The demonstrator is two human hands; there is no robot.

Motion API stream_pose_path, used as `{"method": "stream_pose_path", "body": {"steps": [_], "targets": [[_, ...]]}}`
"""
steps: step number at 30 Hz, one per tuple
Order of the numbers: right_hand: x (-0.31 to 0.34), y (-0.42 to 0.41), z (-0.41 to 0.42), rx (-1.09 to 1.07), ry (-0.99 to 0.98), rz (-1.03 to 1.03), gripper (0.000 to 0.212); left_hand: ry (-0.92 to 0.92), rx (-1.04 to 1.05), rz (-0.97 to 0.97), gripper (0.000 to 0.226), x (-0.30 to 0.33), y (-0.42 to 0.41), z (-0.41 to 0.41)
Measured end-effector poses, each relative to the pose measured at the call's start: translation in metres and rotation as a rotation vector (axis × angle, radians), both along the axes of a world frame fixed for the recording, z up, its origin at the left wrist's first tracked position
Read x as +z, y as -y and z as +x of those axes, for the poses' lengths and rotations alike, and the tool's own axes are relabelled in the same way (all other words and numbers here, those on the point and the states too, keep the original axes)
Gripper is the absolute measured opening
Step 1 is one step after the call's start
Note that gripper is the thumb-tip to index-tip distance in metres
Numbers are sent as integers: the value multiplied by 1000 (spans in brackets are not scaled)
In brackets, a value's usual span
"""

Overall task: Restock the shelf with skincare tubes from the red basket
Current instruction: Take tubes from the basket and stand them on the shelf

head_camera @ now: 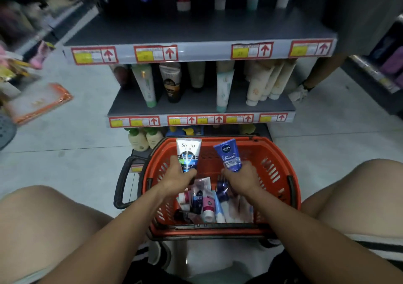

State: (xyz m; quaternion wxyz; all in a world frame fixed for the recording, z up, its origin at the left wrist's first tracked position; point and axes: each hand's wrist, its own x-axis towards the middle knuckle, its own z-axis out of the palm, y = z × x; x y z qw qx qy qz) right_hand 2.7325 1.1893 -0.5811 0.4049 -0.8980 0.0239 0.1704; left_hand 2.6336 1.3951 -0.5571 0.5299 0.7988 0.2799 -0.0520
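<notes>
The red basket (pixel 281 174) sits on the floor between my knees, in front of the shelf unit. Several skincare tubes (pixel 207 203) lie in its bottom. My left hand (pixel 178 177) grips a white and black tube (pixel 188 154) by its lower end, held upright over the basket. My right hand (pixel 242 179) grips a blue tube (pixel 229 155) the same way, tilted slightly left. The middle shelf (pixel 196 107) holds standing tubes with gaps between them. The upper shelf (pixel 196 33) carries a row of tubes at its back.
Price tags with red arrows line both shelf fronts (pixel 202 52). Cream bottles (pixel 144 138) stand on the bottom level behind the basket. The basket's black handle (pixel 122 181) hangs out to the left. An orange packet (pixel 39 102) lies on the floor at left. Another rack (pixel 383 70) stands at right.
</notes>
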Motion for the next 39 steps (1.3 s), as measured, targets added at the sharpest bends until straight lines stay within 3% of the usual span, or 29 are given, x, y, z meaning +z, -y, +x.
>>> {"method": "stream_pose_path", "body": {"steps": [8, 16, 26, 39], "targets": [[44, 2, -23, 36, 38, 301, 43, 95, 77, -157, 56, 34, 11, -19], [76, -4, -29, 93, 59, 583, 50, 363, 228, -277, 50, 63, 16, -24], [103, -4, -22, 194, 213, 592, 49, 473, 280, -211, 58, 88, 10, -21], [110, -28, -11, 165, 197, 547, 45, 527, 290, -108, 56, 104, -2, -9]]}}
